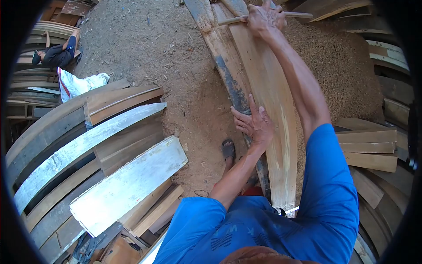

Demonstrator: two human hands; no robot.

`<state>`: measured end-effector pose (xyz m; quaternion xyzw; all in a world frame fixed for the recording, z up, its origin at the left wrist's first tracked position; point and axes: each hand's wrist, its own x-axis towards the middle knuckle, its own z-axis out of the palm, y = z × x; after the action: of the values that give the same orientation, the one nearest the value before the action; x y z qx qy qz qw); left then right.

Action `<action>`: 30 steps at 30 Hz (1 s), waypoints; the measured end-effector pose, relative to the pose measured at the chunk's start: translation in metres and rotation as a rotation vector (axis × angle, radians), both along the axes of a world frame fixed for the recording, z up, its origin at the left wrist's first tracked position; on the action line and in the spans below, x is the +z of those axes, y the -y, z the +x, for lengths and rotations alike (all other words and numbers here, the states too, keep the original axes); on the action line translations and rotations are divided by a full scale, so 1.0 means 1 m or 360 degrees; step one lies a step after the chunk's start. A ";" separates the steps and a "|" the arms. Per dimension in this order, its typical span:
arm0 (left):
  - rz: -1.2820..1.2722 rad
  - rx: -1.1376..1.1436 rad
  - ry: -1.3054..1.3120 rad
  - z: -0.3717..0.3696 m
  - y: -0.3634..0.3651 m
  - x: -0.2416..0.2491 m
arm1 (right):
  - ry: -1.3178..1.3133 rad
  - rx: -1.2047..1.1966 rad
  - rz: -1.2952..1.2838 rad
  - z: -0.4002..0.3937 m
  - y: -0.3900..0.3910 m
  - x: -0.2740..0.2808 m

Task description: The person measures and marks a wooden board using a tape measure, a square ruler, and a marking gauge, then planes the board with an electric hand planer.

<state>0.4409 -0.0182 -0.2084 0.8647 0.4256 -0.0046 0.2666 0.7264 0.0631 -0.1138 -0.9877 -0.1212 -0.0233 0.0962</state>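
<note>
Right hand (266,21) is closed over a thin wooden crossbar (233,20) toward the far end of the plank (266,75), knuckles upward. The crossbar projects on both sides of the grip and lies crosswise to the plank; this orientation probably gives the hand better control of its angle. The underside of the grip is hidden, so whether the crossbar is joined to another part cannot be told.

The plank is located directly in front of the person, running lengthwise from near the waist toward the top of the view. It lies alongside a weathered beam (217,44), which shows along its left edge. The beam appears to serve as a support or side stop, although the contact beneath the plank is not visible.

Left hand (257,125) is spread, holding no tool, and rests at the plank's left edge, nearer the body than the right hand. Its fingers point across the edge toward the beam. Probable function: to steady the plank and brace the upper body while the right arm reaches forward.

Loose sawdust (338,75) covers the ground on the right side. A white-faced board (132,185) lies on stacked timber to the left, well apart from the plank.
</note>
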 end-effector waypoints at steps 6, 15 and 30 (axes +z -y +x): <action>-0.0068 0.0035 0.0013 0.001 0.000 0.002 | -0.0032 0.0094 -0.0219 -0.014 0.022 -0.018; -0.0123 0.0017 0.0037 0.002 -0.003 0.009 | 0.0108 0.0152 -0.0120 -0.121 0.087 -0.025; -0.0087 0.0039 0.0045 0.000 -0.001 -0.003 | 0.0047 0.0035 -0.0194 0.001 0.008 -0.022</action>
<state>0.4409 -0.0175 -0.2109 0.8518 0.4320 -0.0007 0.2963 0.7272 0.0555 -0.1362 -0.9899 -0.1346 -0.0295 0.0344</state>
